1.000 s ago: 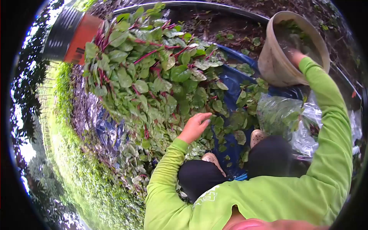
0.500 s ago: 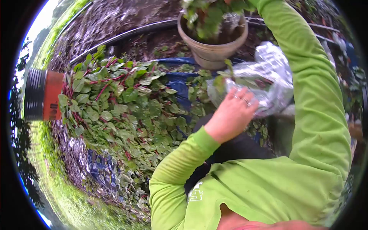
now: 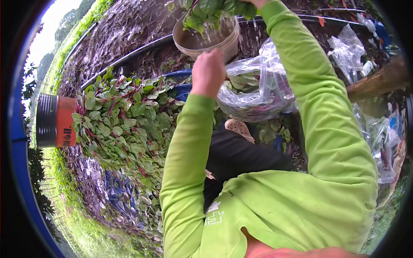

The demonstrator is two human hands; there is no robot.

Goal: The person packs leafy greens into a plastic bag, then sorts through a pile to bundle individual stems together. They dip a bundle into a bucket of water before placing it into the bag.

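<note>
My right hand (image 3: 257,2), partly cut off by the top edge, grips a bunch of leafy greens (image 3: 211,9) over a beige pot (image 3: 228,47). Water drips from the leaves into the pot. In front of the pot's near rim is my left hand (image 3: 208,72), closed like a fist with its back toward me; I cannot tell what is in it. Just right of that hand lies a clear plastic bag (image 3: 254,101) with red-stemmed leaves inside.
A large heap of red-stemmed greens (image 3: 129,124) spreads to the left, against an orange and black bucket (image 3: 58,120). Blue plastic (image 3: 183,91) shows beneath. More clear bags (image 3: 347,51) and a wooden post (image 3: 378,79) stand at right. A clog (image 3: 239,129) is below the bag.
My left hand has moved from the plastic bag up and left to the pot. The greens in my right hand are now lifted higher and drip. The view has shifted.
</note>
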